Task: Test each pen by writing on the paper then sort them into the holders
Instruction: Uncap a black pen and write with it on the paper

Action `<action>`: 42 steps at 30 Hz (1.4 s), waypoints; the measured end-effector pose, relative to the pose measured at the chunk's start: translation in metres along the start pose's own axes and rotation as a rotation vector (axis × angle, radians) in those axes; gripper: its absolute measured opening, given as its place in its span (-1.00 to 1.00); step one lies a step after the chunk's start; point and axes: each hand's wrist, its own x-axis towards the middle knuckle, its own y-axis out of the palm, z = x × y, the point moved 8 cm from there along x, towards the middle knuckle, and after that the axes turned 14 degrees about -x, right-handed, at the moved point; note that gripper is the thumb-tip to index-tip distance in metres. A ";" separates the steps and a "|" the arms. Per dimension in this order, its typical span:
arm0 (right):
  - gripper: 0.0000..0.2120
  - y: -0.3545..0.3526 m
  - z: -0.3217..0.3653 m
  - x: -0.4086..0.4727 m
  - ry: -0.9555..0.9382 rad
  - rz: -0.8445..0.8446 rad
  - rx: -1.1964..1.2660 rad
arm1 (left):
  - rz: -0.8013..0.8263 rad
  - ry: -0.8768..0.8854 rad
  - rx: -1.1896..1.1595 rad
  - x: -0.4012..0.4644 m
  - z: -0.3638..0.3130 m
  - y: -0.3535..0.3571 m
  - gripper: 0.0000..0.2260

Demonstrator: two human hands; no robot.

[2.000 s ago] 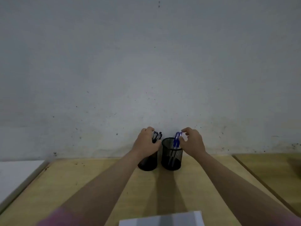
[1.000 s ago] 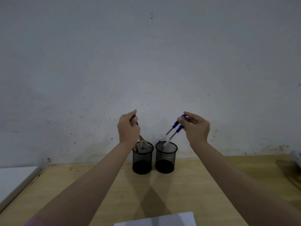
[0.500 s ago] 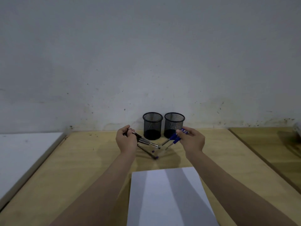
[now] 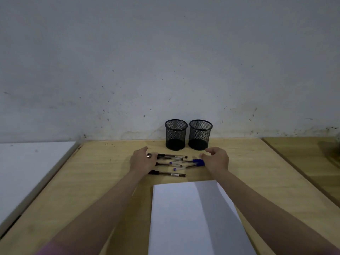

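While both forearms are reaching across the light wooden table (image 4: 95, 181), the left hand (image 4: 142, 161) is lying palm-down with relaxed fingers over the capped ends of the black-capped clear-barrelled pens (image 4: 166, 174), holding none of them. The right hand (image 4: 217, 159) is hovering just beside the blue-capped clear-barrelled pens (image 4: 197, 161), its fingers loosely arched and released, gripping nothing. All pens are lying roughly flat and crosswise in a loose cluster on the table between the two hands; their exact count is hard to make out where they overlap. One black-capped pen is lying apart from the cluster, nearest the white sheet of paper (image 4: 185, 218), which is lying flat at the near edge. Two black wire-mesh cylindrical holders (image 4: 176, 134) are standing upright side by side, just apart, behind the pens and against the scuffed grey-white wall (image 4: 165, 61); both are showing dark bases through the mesh. A white panel (image 4: 27, 162) is adjoining the table's left side.
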 end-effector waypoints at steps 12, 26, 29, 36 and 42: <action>-0.90 0.045 0.086 -0.075 -0.605 0.294 -0.126 | 0.310 0.402 0.004 -0.119 -0.021 -0.045 -0.54; -0.93 0.058 0.095 -0.092 -0.674 0.380 -0.277 | 0.346 0.558 0.151 -0.137 -0.012 -0.033 -0.54; -0.96 0.038 0.097 -0.096 -0.696 0.371 -0.222 | 0.166 0.581 0.064 -0.138 -0.019 -0.051 -0.62; -0.83 -0.002 0.101 -0.121 -0.701 0.560 0.048 | -0.042 0.745 0.147 -0.140 -0.049 -0.063 -0.70; -0.79 -0.027 0.094 -0.113 -0.390 0.578 0.587 | 0.016 0.752 -0.075 -0.137 -0.086 -0.062 -0.88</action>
